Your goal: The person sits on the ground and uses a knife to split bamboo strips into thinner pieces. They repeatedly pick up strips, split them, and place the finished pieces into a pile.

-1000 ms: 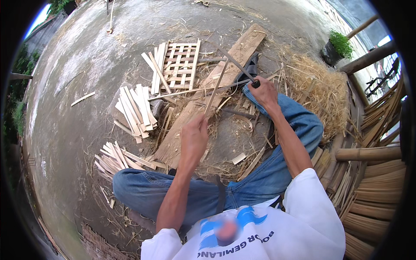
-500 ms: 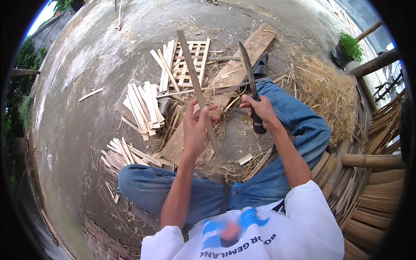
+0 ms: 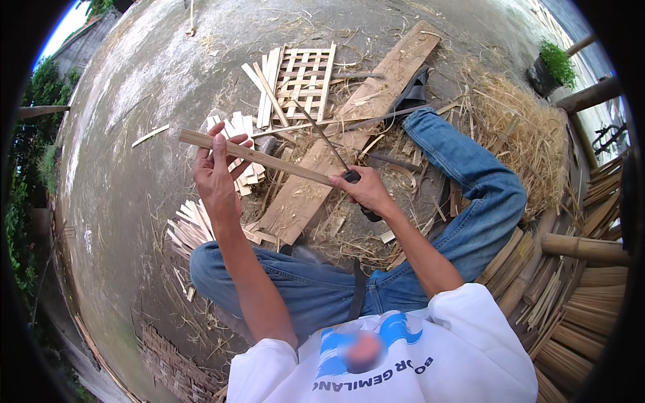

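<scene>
- Strip of pale wood (image 3: pixel 285 166) held up between the two hands, slanting from its far left end to its nearer right end, above the near part of the ground litter.
- Left hand (image 3: pixel 218 171): thumb against the strip, the fingers parted from one another and reaching behind and past it, so the strip is held between thumb and fingers near its left end.
- Right hand (image 3: pixel 371 191): fingers curled round the black handle of a knife (image 3: pixel 351 176), thumb at the strip's right end; whether the forefinger also pinches the strip cannot be told.
- Knife blade (image 3: pixel 327 143) pointing far and left, crossing in front of the long plank (image 3: pixel 384 87).
- Plank lying on the ground from near left to far right, shavings on it; the strip passes over its near half and hides some of it.
- Woven lattice (image 3: pixel 304 84) far of the hands, left of the plank, with loose slats against its left side.
- Slat pile (image 3: pixel 255 173) behind the left hand and strip, partly covered by them.
- Second slat pile (image 3: pixel 188 232) nearer and left, just beside the left knee (image 3: pixel 208 265).
- Heap of curly shavings (image 3: pixel 514 134) to the right, beyond the right leg (image 3: pixel 463 161).
- Bamboo pole (image 3: pixel 584 247) and bundled strips (image 3: pixel 594 305) at the near right; potted plant (image 3: pixel 557 64) far right.
</scene>
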{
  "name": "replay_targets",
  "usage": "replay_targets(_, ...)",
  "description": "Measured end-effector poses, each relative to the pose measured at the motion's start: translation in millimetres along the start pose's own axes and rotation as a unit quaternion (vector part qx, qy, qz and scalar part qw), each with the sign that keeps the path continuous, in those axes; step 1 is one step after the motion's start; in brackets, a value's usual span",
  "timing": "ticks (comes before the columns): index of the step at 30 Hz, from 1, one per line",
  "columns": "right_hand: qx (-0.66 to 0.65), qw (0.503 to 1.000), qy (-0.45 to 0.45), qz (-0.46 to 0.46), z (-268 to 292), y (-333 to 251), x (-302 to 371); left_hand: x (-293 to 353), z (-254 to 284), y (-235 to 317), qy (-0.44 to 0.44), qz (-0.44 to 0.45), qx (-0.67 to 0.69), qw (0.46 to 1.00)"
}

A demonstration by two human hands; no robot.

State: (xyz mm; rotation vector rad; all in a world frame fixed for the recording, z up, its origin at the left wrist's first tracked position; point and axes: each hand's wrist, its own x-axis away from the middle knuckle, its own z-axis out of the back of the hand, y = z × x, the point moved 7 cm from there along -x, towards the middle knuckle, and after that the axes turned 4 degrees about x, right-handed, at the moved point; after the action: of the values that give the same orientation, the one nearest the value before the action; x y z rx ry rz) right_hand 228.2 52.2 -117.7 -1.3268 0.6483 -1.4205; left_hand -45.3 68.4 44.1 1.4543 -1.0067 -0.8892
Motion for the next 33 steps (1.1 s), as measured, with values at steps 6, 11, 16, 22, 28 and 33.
replay_targets(6, 0.182, 0.983, 0.019, -0.022, -13.2, 18.3, 11.3, 9.6, 11.0, 2.0, 0.168, -0.103, -0.004, 0.98)
replay_targets(11, 0.017, 0.998, -0.045, -0.031, -71.9, 62.9, 34.1, 12.6, -1.2, -23.0, 0.183, -0.15, -0.069, 0.969)
replay_targets(16, -0.046, 0.993, -0.096, -0.044, -80.5, 19.6, 51.9, 20.6, 6.7, -11.1, 0.2, -0.128, -0.004, 0.971)
replay_targets(22, -0.013, 0.996, -0.061, 0.071, -85.2, -16.2, 57.3, 15.8, -0.4, -31.7, 0.197, -0.103, 0.008, 0.975)
replay_targets(28, -0.013, 0.994, -0.056, 0.098, -88.3, -52.0, 64.0, 22.0, -6.8, -25.8, 0.18, -0.101, -0.007, 0.979)
replay_targets(33, -0.02, 0.992, -0.023, 0.123, -92.2, -53.7, 69.5, 20.4, 1.4, -29.2, 0.193, -0.105, 0.008, 0.976)
